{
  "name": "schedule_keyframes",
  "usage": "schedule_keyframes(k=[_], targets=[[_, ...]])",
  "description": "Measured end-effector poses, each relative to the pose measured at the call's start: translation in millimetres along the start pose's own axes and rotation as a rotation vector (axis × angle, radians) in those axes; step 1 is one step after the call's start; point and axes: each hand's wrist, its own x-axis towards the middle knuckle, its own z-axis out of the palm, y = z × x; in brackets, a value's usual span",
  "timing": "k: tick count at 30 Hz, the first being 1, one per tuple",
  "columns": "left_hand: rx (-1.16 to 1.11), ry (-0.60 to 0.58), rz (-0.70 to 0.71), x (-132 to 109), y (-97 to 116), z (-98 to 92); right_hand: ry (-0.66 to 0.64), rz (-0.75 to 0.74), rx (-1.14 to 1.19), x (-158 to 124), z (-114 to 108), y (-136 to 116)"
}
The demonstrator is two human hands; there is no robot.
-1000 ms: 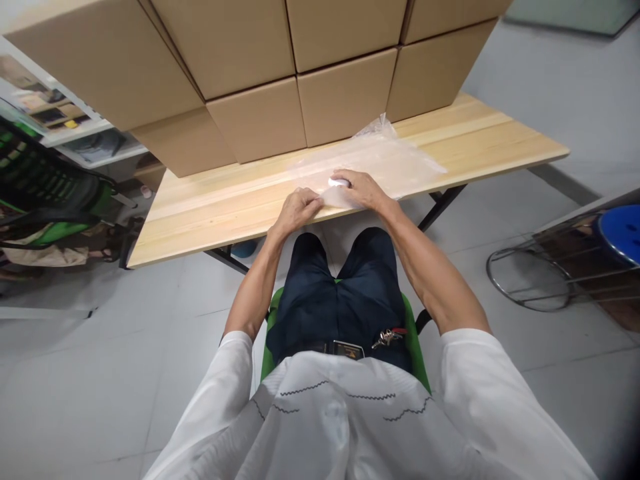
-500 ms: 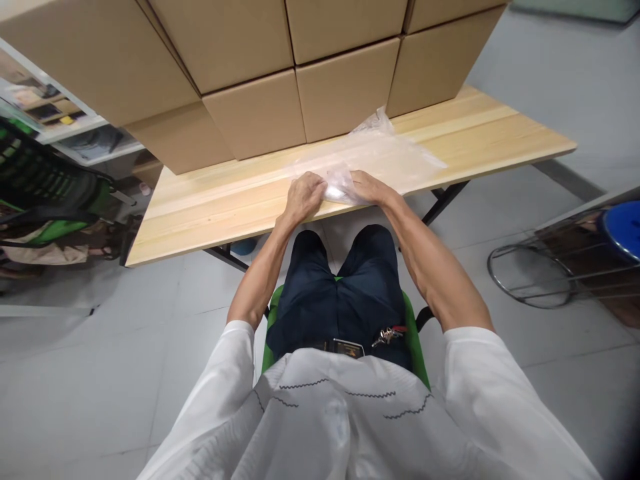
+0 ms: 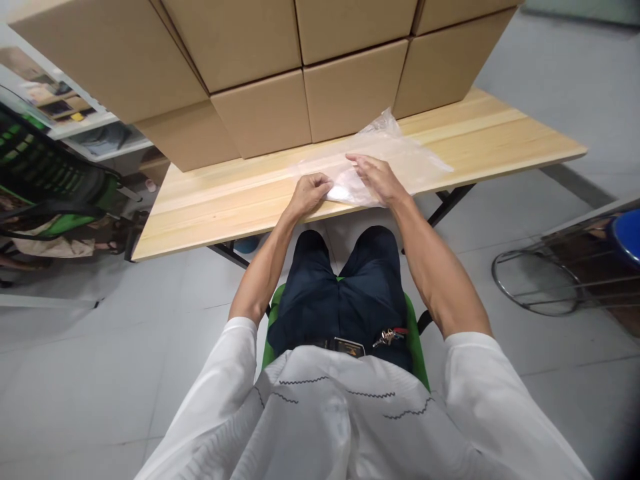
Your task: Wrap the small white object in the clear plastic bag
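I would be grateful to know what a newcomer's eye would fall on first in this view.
Probably the stacked cardboard boxes, which fill the top of the view along the far side of the wooden table. Next might come the clear plastic in front of them, with the person's two hands at it. The blue seat also stands out at the far right edge.
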Motion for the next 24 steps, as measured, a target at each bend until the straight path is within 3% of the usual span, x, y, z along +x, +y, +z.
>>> schedule_keyframes(k=[8, 14, 24], targets=[[-0.024, -0.017, 0.001, -0.1, 3.5, 2.2, -0.052, -0.003, 0.038, -23.4, -10.9, -16.2], [-0.007, -0.019, 0.005, 1.1, -0.8, 1.7, -0.215, -0.027, -0.112, -20.5, -7.8, -20.9], [-0.065, -0.017, -0.012, 7.5, -7.7, 4.4, -0.132, 0.015, -0.016, -17.0, -3.2, -5.7]])
